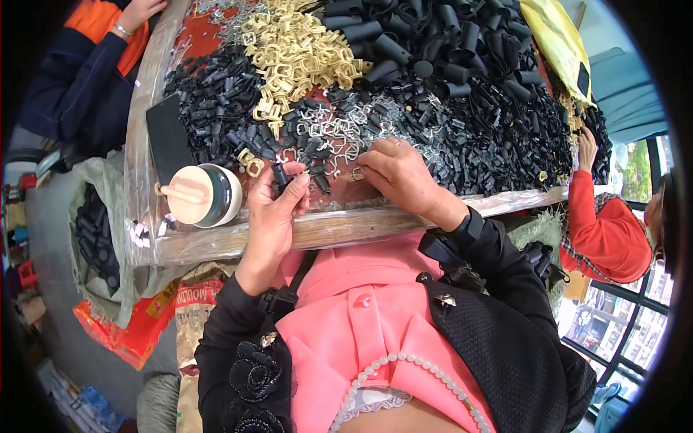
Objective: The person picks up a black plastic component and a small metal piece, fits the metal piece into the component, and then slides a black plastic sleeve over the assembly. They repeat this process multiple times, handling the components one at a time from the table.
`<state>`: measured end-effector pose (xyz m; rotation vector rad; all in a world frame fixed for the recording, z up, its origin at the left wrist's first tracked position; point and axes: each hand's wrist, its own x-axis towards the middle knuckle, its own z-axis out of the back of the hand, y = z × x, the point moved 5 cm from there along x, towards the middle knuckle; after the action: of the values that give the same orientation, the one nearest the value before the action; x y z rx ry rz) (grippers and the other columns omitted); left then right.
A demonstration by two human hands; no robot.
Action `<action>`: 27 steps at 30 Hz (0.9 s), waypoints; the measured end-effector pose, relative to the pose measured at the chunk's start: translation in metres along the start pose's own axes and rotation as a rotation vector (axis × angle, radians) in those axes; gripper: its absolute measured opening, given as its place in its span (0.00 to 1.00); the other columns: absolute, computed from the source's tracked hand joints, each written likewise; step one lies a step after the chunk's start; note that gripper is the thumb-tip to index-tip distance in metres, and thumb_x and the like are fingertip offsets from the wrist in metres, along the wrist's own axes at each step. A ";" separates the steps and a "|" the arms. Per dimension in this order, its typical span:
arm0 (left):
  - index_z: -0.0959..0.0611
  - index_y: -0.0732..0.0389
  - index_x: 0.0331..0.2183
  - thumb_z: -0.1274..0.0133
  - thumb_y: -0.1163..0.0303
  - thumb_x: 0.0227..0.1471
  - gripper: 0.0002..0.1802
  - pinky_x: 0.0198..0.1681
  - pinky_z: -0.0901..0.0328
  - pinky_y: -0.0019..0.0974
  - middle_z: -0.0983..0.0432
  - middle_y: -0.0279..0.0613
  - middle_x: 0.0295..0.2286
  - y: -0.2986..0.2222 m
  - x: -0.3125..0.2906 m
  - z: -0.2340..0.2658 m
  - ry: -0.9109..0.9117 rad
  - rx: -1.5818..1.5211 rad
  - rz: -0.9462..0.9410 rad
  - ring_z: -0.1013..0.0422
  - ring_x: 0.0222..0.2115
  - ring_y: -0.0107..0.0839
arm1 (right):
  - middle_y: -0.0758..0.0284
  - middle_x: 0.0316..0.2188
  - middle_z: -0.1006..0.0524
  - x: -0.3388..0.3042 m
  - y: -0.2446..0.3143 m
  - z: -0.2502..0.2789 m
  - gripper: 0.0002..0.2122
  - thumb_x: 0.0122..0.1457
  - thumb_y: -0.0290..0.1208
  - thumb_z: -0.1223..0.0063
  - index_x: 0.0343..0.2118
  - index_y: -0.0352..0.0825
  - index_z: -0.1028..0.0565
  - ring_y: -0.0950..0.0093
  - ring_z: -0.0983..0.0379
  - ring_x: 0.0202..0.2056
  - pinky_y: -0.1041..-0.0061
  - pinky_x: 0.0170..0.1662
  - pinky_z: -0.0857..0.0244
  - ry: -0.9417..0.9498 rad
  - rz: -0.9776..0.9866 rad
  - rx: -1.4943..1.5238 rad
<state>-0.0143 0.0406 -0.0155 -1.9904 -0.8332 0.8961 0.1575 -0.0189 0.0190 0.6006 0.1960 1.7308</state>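
Note:
My left hand [276,206] is closed, with a small black cylindrical plastic part [279,175] between its fingers. The thumb presses toward the index fingertip, and a tiny bit of metal seems to show there. To its right, over the table's near edge, my right hand [401,175] pinches a small silver wire buckle [357,173] at its fingertips. Just beyond both hands lie loose silver wire pieces [333,126] and a black part [322,182]. Two or so gold buckles [250,163] rest beside the left hand.
A lidded mug [229,196] stands left of my left hand, by a dark flat panel [167,137]. Heaps of gold buckles [296,58], small black parts [498,148] and large black tubes [447,40] cover the table. Two other people work at its sides. A wooden rail [339,229] edges it.

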 end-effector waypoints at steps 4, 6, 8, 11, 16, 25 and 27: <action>0.29 0.63 0.33 0.49 0.72 0.44 0.11 0.19 0.45 0.21 0.34 0.33 0.19 0.001 -0.001 0.002 0.000 -0.037 0.007 0.38 0.17 0.21 | 0.66 0.21 0.33 0.019 0.001 -0.010 0.05 0.43 0.26 0.52 0.26 0.35 0.30 0.67 0.35 0.26 0.72 0.29 0.42 -0.018 0.047 -0.035; 0.29 0.63 0.33 0.50 0.72 0.45 0.11 0.19 0.45 0.21 0.34 0.33 0.19 0.000 0.002 0.002 -0.001 -0.050 0.000 0.38 0.17 0.20 | 0.65 0.20 0.34 0.031 0.000 -0.013 0.04 0.44 0.26 0.53 0.24 0.35 0.30 0.66 0.35 0.25 0.70 0.28 0.42 -0.036 0.039 -0.077; 0.29 0.62 0.33 0.50 0.73 0.44 0.10 0.19 0.44 0.20 0.33 0.32 0.19 0.002 0.005 0.002 -0.011 -0.064 0.019 0.38 0.17 0.19 | 0.65 0.20 0.34 0.034 -0.008 -0.021 0.03 0.44 0.27 0.53 0.23 0.36 0.31 0.65 0.35 0.24 0.70 0.27 0.41 -0.005 0.010 -0.101; 0.30 0.62 0.32 0.50 0.74 0.44 0.10 0.18 0.43 0.20 0.33 0.32 0.19 -0.005 0.005 0.002 -0.034 -0.046 -0.019 0.38 0.16 0.18 | 0.64 0.20 0.34 0.046 -0.018 -0.033 0.03 0.45 0.28 0.55 0.20 0.36 0.34 0.63 0.34 0.22 0.67 0.23 0.41 0.036 -0.040 -0.152; 0.29 0.62 0.32 0.51 0.74 0.45 0.08 0.19 0.43 0.21 0.34 0.32 0.19 -0.002 0.003 -0.002 -0.019 -0.033 -0.011 0.39 0.17 0.19 | 0.64 0.21 0.34 0.048 -0.011 -0.028 0.05 0.44 0.31 0.55 0.21 0.37 0.35 0.63 0.33 0.22 0.66 0.24 0.40 0.172 0.029 -0.197; 0.29 0.62 0.34 0.51 0.72 0.45 0.11 0.19 0.43 0.19 0.33 0.31 0.19 0.011 -0.003 -0.001 0.049 -0.046 -0.024 0.38 0.18 0.17 | 0.63 0.20 0.35 0.039 -0.006 -0.026 0.04 0.44 0.30 0.54 0.21 0.37 0.35 0.63 0.34 0.20 0.67 0.22 0.39 0.165 0.069 -0.153; 0.29 0.61 0.35 0.51 0.72 0.46 0.11 0.20 0.43 0.19 0.33 0.31 0.20 0.010 -0.003 0.000 0.053 -0.028 -0.024 0.38 0.18 0.17 | 0.63 0.20 0.34 0.043 -0.007 -0.028 0.04 0.45 0.29 0.55 0.21 0.37 0.35 0.62 0.33 0.21 0.67 0.22 0.39 0.192 0.059 -0.126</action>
<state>-0.0133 0.0335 -0.0229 -2.0150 -0.8426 0.8189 0.1438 0.0285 0.0048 0.3509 0.2039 1.8435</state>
